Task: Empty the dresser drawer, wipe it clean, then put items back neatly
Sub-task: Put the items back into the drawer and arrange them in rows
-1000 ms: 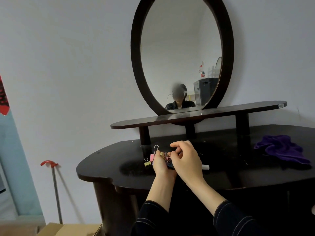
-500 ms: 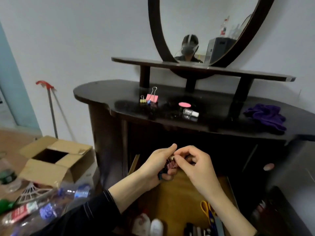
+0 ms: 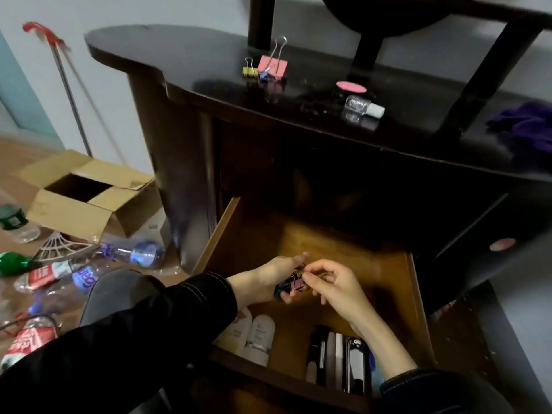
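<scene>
Over the middle of the open drawer (image 3: 415,309), the left hand (image 3: 267,279) cups a bunch of small binder clips (image 3: 291,285). The right hand (image 3: 336,289), touching it, pinches one pink clip's wire loop. Bare drawer floor lies straight below, equally near both hands.

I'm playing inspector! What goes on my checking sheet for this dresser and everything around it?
Surface: glossy dark dresser top; drawer below pulled open.
Job's things: small clips over the drawer; white bottles and tubes inside; bigger clips, pink jar, small bottle, purple cloth on top.
Clutter: cardboard box and plastic bottles on the floor.
Hands: left hand holds the small clips; right hand pinches one.
Cables: nothing seen.
Surroundings: pale wall; mop leaning on it.
</scene>
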The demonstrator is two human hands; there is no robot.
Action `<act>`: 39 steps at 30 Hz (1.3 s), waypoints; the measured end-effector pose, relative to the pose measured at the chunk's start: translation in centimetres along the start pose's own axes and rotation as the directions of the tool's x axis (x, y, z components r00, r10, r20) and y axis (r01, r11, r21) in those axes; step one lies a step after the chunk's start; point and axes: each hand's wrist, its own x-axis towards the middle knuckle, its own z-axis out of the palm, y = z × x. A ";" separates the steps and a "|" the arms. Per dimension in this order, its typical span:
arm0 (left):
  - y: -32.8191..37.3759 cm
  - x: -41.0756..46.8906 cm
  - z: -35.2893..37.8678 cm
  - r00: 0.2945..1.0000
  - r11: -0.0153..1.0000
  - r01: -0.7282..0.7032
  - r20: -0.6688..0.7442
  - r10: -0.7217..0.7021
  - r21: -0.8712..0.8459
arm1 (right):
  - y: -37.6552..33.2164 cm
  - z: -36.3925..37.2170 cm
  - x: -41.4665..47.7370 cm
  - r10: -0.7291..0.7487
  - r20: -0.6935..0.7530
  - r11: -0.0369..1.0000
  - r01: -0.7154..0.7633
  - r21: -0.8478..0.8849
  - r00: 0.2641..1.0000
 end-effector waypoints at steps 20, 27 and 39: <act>-0.3 2.4 -1.0 0.996 0.983 -0.020 -0.086 0.036 0.182 | 2.1 -0.2 2.5 0.175 0.064 0.983 -0.178 0.044 0.983; 0.3 2.4 -1.3 0.994 0.995 -0.003 -0.110 0.014 0.102 | 1.5 -0.3 2.4 0.197 0.098 0.969 -0.209 0.133 0.976; 1.3 1.6 -1.7 0.999 1.000 0.025 -0.021 -0.025 0.005 | 1.3 -1.1 2.4 0.199 0.131 0.886 -0.235 0.400 0.971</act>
